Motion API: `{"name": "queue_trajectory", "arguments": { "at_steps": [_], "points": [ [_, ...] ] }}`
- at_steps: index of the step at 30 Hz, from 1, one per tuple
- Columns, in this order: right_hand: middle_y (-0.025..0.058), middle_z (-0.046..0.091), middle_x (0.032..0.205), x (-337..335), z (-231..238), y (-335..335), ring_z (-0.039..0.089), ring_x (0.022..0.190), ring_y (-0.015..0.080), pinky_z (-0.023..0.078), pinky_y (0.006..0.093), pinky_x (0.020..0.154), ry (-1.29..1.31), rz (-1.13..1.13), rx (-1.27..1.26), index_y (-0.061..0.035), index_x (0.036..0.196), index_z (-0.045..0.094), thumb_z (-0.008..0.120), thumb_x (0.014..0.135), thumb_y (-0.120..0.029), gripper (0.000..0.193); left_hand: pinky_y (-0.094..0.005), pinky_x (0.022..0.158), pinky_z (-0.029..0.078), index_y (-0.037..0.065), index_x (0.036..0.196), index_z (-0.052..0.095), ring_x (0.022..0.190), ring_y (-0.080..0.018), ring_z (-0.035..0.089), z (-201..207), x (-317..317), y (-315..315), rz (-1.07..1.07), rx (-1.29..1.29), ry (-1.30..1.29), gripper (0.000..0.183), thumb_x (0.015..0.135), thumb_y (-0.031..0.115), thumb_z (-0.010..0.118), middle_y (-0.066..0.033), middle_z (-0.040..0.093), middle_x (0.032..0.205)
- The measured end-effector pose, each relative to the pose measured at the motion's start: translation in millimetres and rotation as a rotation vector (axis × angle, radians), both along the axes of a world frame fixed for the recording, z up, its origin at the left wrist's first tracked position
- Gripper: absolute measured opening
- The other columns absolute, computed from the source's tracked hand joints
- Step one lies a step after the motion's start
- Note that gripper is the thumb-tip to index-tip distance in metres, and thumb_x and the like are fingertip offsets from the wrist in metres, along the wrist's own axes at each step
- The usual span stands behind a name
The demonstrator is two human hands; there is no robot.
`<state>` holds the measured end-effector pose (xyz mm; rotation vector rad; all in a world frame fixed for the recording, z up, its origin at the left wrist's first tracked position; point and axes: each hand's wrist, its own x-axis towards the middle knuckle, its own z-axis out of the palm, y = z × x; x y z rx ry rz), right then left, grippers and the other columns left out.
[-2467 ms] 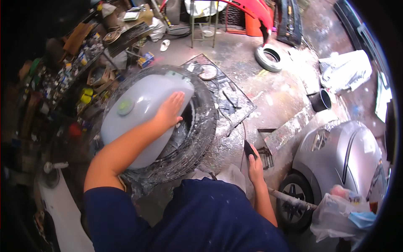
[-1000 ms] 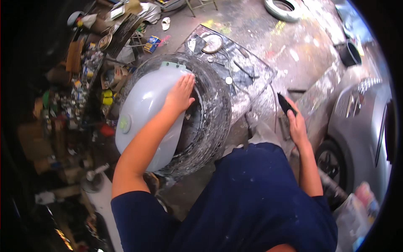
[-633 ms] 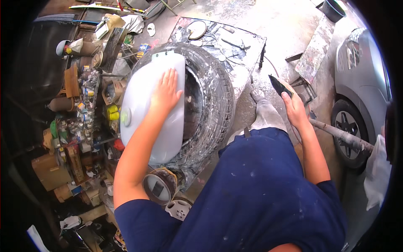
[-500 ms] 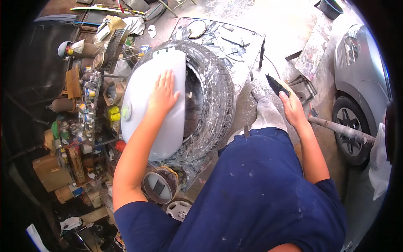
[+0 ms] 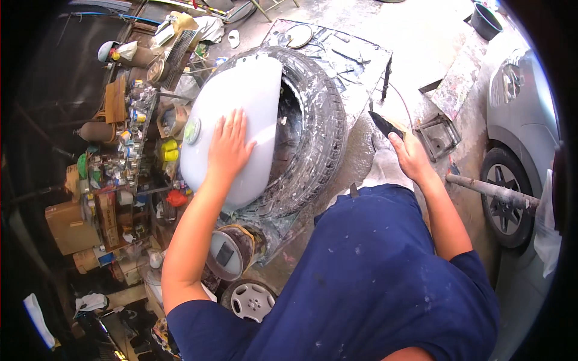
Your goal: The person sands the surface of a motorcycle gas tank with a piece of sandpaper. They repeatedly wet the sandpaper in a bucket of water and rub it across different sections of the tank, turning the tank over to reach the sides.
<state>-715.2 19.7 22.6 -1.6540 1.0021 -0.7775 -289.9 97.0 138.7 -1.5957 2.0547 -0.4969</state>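
A smooth light grey rounded panel (image 5: 241,84) rests on a worn, paint-spattered tyre (image 5: 328,114). Near the panel's left edge is a small round pale-green part (image 5: 192,130). My left hand (image 5: 230,144) lies flat on the panel, fingers stretched out and holding nothing. Off to the right, clear of the panel, my right hand (image 5: 410,155) is closed on a thin black pointed sheet (image 5: 385,125), possibly sandpaper; its exact kind does not show.
Below the tyre stands a bucket (image 5: 226,256) with a dark block in it, near a wheel cover (image 5: 251,302). Cluttered shelves (image 5: 135,138) line the left. A grey car (image 5: 522,108) and a pipe (image 5: 490,188) are at right. Beyond lies a spattered board (image 5: 367,45).
My left hand stays flat on the panel, now nearer the round part. My right hand has shifted slightly left with the black sheet. The view has shifted a little.
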Motion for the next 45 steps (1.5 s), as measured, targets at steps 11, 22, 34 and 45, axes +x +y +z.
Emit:
{"name": "queue_trajectory", "arguments": {
  "at_steps": [11,22,34,45],
  "points": [
    [0.0228,0.059,0.134,-21,8,-17,0.054,0.128,0.0333,0.038,0.0366,0.109,0.016,-0.057,0.076,0.0032,0.138,0.051,0.048,0.105,-0.027,0.045,-0.0452,0.125,0.013,-0.003,0.151,0.034,0.152,-0.0258,0.022,-15,1,-68,0.013,0.107,-0.073,0.075,0.099,0.05,0.045,-0.0154,0.03,0.161],
    [0.0241,0.057,0.136,-50,-8,-33,0.052,0.132,0.0337,0.037,0.0371,0.11,0.087,-0.161,0.054,0.0045,0.137,0.052,0.049,0.104,-0.029,0.047,-0.0444,0.126,0.007,-0.002,0.154,0.029,0.154,-0.0249,0.016,-41,-3,-136,0.144,0.198,-0.081,0.077,0.1,0.051,0.043,-0.0154,0.025,0.163],
    [0.0234,0.057,0.136,-2,4,-26,0.052,0.13,0.0358,0.037,0.0393,0.11,0.104,0.054,-0.025,0.0025,0.137,0.053,0.05,0.104,-0.029,0.046,-0.0453,0.125,0.013,-0.002,0.151,0.034,0.152,-0.025,0.02,-10,2,-30,0.091,0.046,0.034,0.075,0.098,0.049,0.048,-0.0141,0.03,0.161],
    [0.0144,0.062,0.128,74,37,14,0.056,0.119,0.0202,0.042,0.0334,0.105,-0.141,0.358,0.422,0.0038,0.134,0.055,0.048,0.106,-0.033,0.047,-0.0489,0.123,0.016,-0.001,0.152,0.033,0.153,-0.026,0.02,4,-25,126,0.31,-0.134,0.177,0.077,0.095,0.046,0.053,-0.0133,0.024,0.164]
  ]
}}
